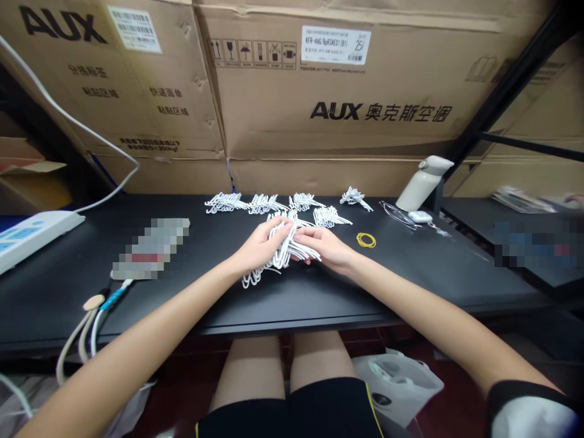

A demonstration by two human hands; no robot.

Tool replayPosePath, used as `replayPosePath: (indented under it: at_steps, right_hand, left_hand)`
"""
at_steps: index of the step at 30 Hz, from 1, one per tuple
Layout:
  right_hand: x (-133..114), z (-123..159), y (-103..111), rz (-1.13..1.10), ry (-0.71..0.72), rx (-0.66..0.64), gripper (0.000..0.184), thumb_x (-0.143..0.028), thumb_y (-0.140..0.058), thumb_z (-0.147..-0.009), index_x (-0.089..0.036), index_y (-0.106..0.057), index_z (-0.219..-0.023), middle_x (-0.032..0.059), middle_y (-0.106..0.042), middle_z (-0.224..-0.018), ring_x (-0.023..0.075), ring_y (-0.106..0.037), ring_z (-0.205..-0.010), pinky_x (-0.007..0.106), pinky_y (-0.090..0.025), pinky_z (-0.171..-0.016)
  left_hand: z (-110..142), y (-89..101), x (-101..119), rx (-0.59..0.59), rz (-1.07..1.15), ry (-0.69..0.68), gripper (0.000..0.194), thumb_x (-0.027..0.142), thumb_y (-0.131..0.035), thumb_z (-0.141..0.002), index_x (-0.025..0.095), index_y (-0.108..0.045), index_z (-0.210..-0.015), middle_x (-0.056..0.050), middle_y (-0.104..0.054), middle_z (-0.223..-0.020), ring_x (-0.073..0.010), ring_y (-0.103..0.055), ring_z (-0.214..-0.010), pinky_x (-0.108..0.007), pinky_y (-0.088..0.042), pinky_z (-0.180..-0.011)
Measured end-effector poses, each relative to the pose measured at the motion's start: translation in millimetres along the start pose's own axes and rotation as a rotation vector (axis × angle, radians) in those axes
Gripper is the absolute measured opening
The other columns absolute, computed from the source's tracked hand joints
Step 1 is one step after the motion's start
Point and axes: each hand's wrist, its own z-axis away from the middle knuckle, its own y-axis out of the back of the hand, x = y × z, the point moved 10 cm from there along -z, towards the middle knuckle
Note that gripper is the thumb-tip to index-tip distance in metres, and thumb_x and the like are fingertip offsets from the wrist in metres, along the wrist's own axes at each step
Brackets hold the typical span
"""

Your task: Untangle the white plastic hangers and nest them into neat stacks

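Observation:
A bunch of white wire hooks (287, 246) is held between my two hands just above the black table. My left hand (264, 240) is closed round the hooked ends, thumb on top. Closed on the straight ends from the other side is my right hand (326, 246). Some more white hooks (255, 278) lie on the table below my left hand. Behind my hands, several small bundles of the same hooks (224, 202) rest in rough rows, including one bundle (331, 216) just beyond my right hand. Yellow rubber bands (365, 240) lie to the right.
Cardboard boxes (274, 121) stand along the table's back edge. At right are a cream bottle (422, 182), glasses (396, 214) and a white earphone case (420, 217). A blurred phone (152, 246) with cables and a power strip (39, 234) lie at left. A bag (399, 386) sits below.

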Motion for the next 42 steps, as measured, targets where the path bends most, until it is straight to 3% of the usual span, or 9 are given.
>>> replayPosePath:
  at_steps: [7, 14, 20, 26, 35, 42]
  right_hand:
    - [-0.5, 1.9, -0.7, 0.014, 0.009, 0.016, 0.029, -0.042, -0.068, -0.076, -0.015, -0.058, -0.08, 0.0021, -0.064, -0.064, 0.0114, -0.059, -0.057, 0.019, -0.045, -0.045]
    - [-3.6, 2.7, 3.1, 0.015, 0.029, 0.062, 0.03, -0.041, -0.07, -0.072, -0.015, -0.058, -0.082, 0.0002, -0.061, -0.064, 0.0086, -0.054, -0.052, 0.02, -0.047, -0.045]
    - [-1.5, 2.5, 4.5, -0.04, -0.006, 0.08, 0.028, -0.037, -0.072, -0.071, -0.015, -0.057, -0.078, -0.0006, -0.06, -0.067, 0.0074, -0.056, -0.054, 0.018, -0.049, -0.046]
    - [4.3, 2.0, 5.9, -0.072, -0.058, 0.087, 0.024, -0.034, -0.073, -0.072, -0.013, -0.061, -0.076, 0.0021, -0.063, -0.071, 0.0087, -0.061, -0.056, 0.018, -0.052, -0.048]
    - [1.3, 2.8, 11.8, 0.02, 0.012, 0.132, 0.034, -0.042, -0.075, -0.068, -0.012, -0.067, -0.081, 0.0037, -0.067, -0.064, 0.0138, -0.065, -0.052, 0.021, -0.052, -0.046]
    - [0.5, 4.9, 6.4, 0.085, 0.02, 0.111, 0.029, -0.042, -0.071, -0.072, -0.014, -0.065, -0.068, 0.0043, -0.067, -0.058, 0.016, -0.064, -0.05, 0.024, -0.049, -0.044]
  left_hand:
    - [-0.1, 2.0, -0.4, 0.04, 0.046, 0.023, 0.029, 0.047, -0.054, -0.084, 0.019, -0.053, -0.093, -0.003, -0.066, -0.066, -0.0208, -0.067, -0.055, -0.029, -0.054, -0.043]
    - [-0.3, 14.9, 1.8, 0.162, 0.043, 0.0, 0.028, 0.044, -0.058, -0.082, 0.017, -0.055, -0.092, -0.002, -0.065, -0.072, -0.0197, -0.066, -0.053, -0.031, -0.055, -0.048]
    - [0.0, 26.0, 11.5, 0.238, -0.161, -0.1, 0.027, 0.042, -0.054, -0.084, 0.016, -0.058, -0.089, -0.002, -0.064, -0.077, -0.0128, -0.06, -0.053, -0.023, -0.048, -0.048]
    - [0.4, 23.8, 13.1, 0.222, -0.207, -0.085, 0.029, 0.045, -0.052, -0.085, 0.017, -0.058, -0.088, 0.0, -0.059, -0.073, -0.0103, -0.053, -0.053, -0.022, -0.044, -0.051]
    - [-0.3, 11.5, 6.5, 0.083, -0.18, -0.024, 0.033, 0.049, -0.052, -0.083, 0.017, -0.058, -0.084, 0.0, -0.06, -0.07, -0.0131, -0.055, -0.06, -0.025, -0.044, -0.059]
    - [2.2, 2.9, 8.5, -0.003, -0.264, -0.016, 0.033, 0.048, -0.047, -0.087, 0.017, -0.059, -0.084, -0.001, -0.06, -0.075, -0.0147, -0.054, -0.066, -0.026, -0.045, -0.063]
